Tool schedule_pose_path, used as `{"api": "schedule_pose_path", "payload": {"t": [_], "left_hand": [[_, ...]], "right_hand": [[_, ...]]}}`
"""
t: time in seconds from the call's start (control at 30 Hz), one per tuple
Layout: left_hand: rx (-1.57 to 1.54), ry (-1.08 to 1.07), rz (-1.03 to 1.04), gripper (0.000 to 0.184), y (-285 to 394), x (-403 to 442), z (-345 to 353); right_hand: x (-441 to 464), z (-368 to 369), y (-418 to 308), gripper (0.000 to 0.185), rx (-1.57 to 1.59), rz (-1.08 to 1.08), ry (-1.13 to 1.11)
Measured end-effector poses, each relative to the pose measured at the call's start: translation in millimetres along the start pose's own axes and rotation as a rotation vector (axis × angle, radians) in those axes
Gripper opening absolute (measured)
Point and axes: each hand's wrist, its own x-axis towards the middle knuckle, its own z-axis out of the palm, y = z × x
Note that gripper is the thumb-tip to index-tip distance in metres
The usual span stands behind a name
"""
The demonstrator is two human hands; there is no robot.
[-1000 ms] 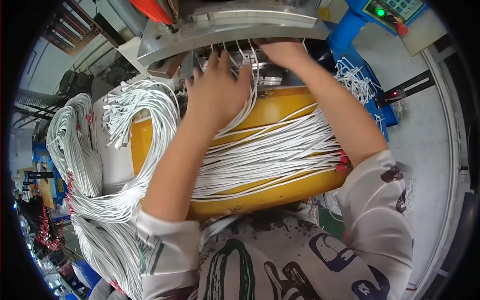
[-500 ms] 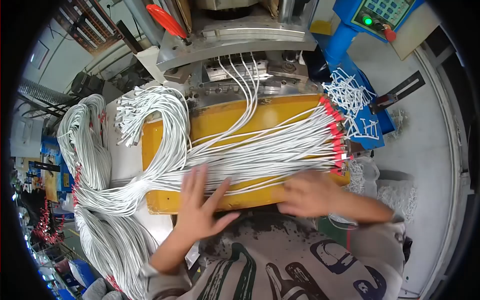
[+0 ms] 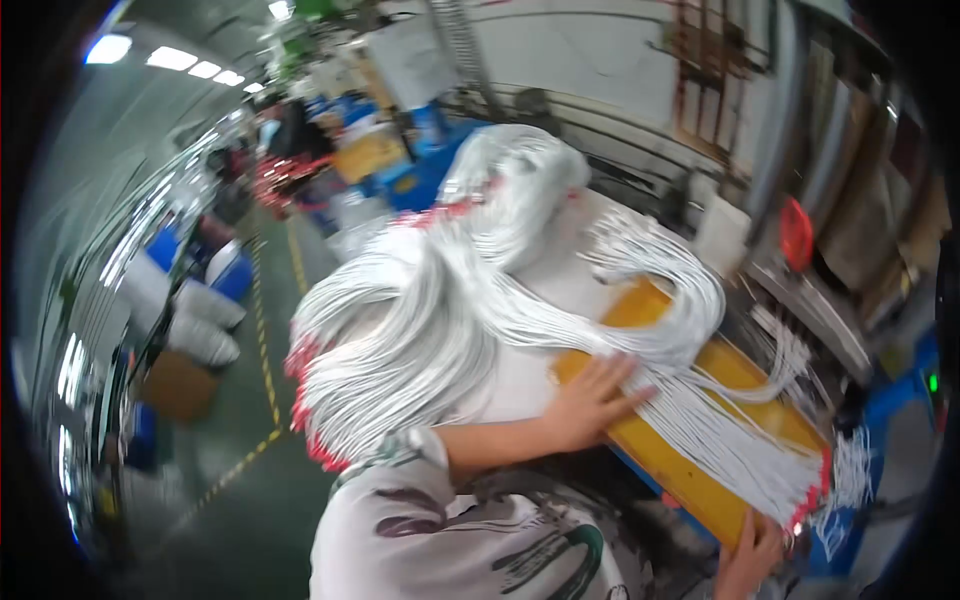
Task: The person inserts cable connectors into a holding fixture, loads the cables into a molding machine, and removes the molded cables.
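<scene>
White cables lie in a flat bundle across a yellow board, their red-tipped ends at its right end. My left hand rests with fingers spread at the left part of the bundle, touching the cables and the board. At the board's near right corner is my right hand, close to the red cable ends; its fingers look apart, though the picture is blurred. Beyond my left hand the cables curl into a loop.
Large hanks of white cable cover the table to the left. A press with a red handle stands behind the board. Short white pieces lie in a pile beyond the right end. A floor aisle with yellow lines runs at far left.
The view has swung left, bringing the hanks and aisle into sight. My left hand stays by the cables; my right hand is now at the board's right corner, nearer the red ends.
</scene>
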Motion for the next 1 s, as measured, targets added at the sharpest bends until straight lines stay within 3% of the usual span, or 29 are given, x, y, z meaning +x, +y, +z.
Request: {"api": "schedule_pose_path", "payload": {"t": [0.1,0.33,0.47,0.53,0.6,0.67,0.73,0.8,0.87,0.9,0.93,1.0], "left_hand": [[0.027,-0.024,-0.008,0.104,3.4,-3.7,-8.6],[0.006,-0.035,0.048,0.109,3.9,-5.6,-2.4],[0.151,0.010,0.049,0.113,16.1,4.2,-7.0],[-0.190,-0.187,0.286,0.110,42.1,32.4,-25.0],[-0.460,-0.027,0.483,0.084,72.5,70.3,-0.8],[-0.515,-0.047,0.510,0.052,110.1,131.8,77.5],[-0.500,-0.282,0.339,0.041,144.2,188.5,90.6],[-0.524,-0.316,0.326,0.043,138.9,195.4,94.3],[-0.565,-0.445,0.307,0.047,134.8,189.1,93.2],[-0.499,-0.484,0.382,0.046,116.5,179.0,72.8],[-0.437,-0.521,0.458,0.045,94.8,177.7,52.0],[-0.503,-0.659,0.798,0.046,42.1,198.5,67.5]], "right_hand": [[-6.9,-1.5,0.2,0.061,-0.001,0.023,-0.041],[-4.8,-9.2,-6.4,0.062,-0.018,0.032,-0.042],[-2.5,-17.0,-18.4,0.058,-0.048,0.068,-0.062],[0.1,-15.7,-17.8,0.056,-0.072,0.080,-0.063],[-2.6,2.0,-5.1,0.055,0.247,0.274,-0.197],[5.0,7.5,0.3,0.055,0.394,0.375,-0.268],[31.9,4.6,2.3,0.054,0.333,0.622,-0.388],[42.9,16.4,19.5,0.054,0.281,0.749,-0.456],[20.1,46.4,40.8,0.022,0.248,0.571,-0.210],[9.3,49.5,38.3,0.020,0.239,0.488,-0.089],[1.6,50.5,39.1,0.020,0.234,0.519,-0.111],[20.2,48.6,29.3,0.040,0.356,0.458,0.083]]}}
